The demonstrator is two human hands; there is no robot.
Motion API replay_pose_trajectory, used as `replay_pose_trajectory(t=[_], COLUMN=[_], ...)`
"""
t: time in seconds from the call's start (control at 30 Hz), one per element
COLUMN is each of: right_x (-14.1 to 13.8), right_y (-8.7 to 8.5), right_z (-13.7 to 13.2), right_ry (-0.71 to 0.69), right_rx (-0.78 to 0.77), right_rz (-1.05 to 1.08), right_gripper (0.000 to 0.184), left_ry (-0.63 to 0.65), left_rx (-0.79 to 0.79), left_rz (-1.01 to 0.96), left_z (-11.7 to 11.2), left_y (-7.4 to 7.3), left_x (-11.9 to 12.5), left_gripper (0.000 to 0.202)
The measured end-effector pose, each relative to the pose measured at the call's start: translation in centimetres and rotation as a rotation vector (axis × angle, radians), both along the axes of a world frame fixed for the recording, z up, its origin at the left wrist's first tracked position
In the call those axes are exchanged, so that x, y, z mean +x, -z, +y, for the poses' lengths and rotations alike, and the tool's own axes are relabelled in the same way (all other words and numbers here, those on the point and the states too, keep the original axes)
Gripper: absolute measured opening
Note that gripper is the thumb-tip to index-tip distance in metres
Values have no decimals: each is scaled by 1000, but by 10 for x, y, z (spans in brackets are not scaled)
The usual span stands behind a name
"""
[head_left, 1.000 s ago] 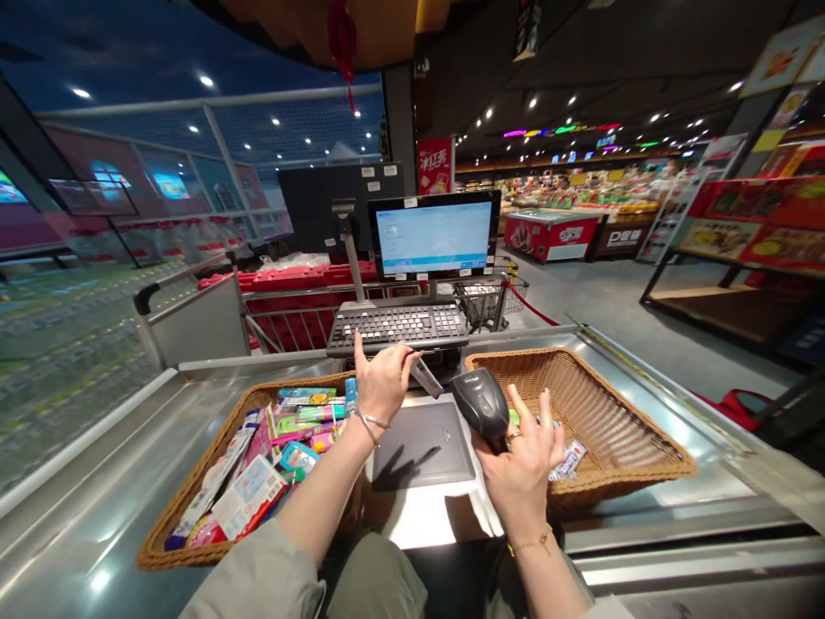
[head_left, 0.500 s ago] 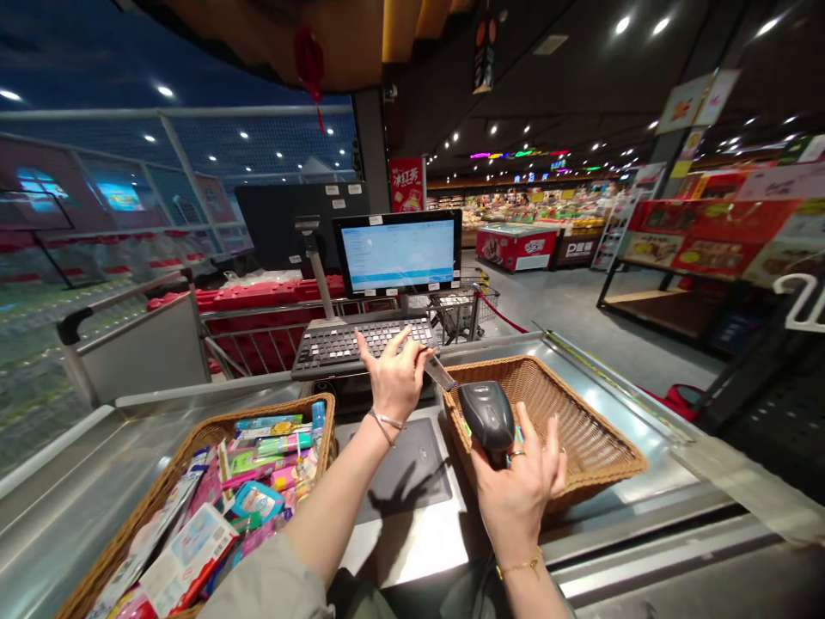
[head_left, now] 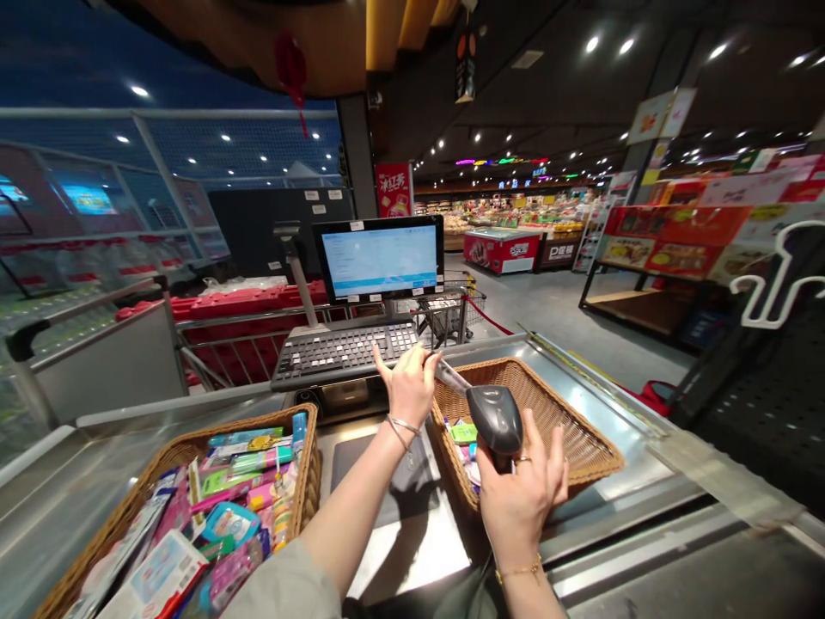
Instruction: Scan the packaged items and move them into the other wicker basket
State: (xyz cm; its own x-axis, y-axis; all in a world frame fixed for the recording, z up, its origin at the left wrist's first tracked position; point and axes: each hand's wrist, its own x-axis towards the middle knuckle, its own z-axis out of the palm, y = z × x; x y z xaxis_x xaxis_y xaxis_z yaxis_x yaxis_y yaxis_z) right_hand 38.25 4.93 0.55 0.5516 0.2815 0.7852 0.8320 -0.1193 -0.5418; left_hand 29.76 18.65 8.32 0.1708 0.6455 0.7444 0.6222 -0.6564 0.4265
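My left hand (head_left: 412,385) is closed in a pinch on a thin, clear-looking strip or packet (head_left: 454,376), whose kind I cannot make out. This strip extends over the near-left rim of the right wicker basket (head_left: 580,430). A black handheld barcode scanner (head_left: 495,417) is gripped by my right hand (head_left: 525,490), its head pointing forward above that basket. Several small colourful packages (head_left: 462,432) lie in the basket's left end, partly hidden by the scanner. The left wicker basket (head_left: 310,481) holds many small packaged goods, including a white and red box (head_left: 155,576).
Behind my left hand stand a keyboard (head_left: 348,351) and a lit monitor (head_left: 381,260). Both baskets rest on a metal checkout counter (head_left: 212,397), with a flat grey panel (head_left: 370,477) between them. A shopping cart (head_left: 444,314) stands beyond the counter.
The view has swung slightly right. My left hand has moved right, away from the keyboard, carrying the strip towards the right basket. My right hand still holds the scanner.
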Motion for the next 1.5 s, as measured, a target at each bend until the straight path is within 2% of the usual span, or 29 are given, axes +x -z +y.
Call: replay_pose_trajectory(t=[0.1, 0.17, 0.3, 0.5, 0.6, 0.77, 0.97, 1.13, 1.33, 1.5], right_x=[3, 6, 7, -1, -6, -15, -31, -46, -67, -84], right_y=[1, 2, 5, 4, 3, 5, 5, 7, 5, 4], right_z=[0, 1, 2, 2, 3, 6, 9, 12, 14, 15], right_ry=[23, 31, 12, -12, -14, -19, -71, -168, -351, -425], right_rx=[17, 26, 24, -19, -13, -48, -54, -51, -67, -100], right_rz=[-10, -17, -16, 4, -12, -27, -46, -87, -120, -130], right_gripper=[41, 42, 43, 40, 38, 45, 43, 29, 27, 28], left_ry=[63, 76, 33, 28, -17, -80, -136, -180, -225, -271], left_rx=[-192, -264, -217, -192, -180, -220, -267, -286, -295, -327], left_rz=[-9, 22, 136, 223, 293, 433, 485, 506, 525, 539], left_z=[-1, -2, -3, -12, -20, -32, -40, -48, -59, -66], left_y=[9, 14, 19, 13, 11, 13, 20, 25, 39, 48], left_x=[14, 19, 15, -6, -19, -47, -84, -114, -149, -178], left_gripper=[25, 33, 56, 61, 65, 65, 66, 67, 67, 69])
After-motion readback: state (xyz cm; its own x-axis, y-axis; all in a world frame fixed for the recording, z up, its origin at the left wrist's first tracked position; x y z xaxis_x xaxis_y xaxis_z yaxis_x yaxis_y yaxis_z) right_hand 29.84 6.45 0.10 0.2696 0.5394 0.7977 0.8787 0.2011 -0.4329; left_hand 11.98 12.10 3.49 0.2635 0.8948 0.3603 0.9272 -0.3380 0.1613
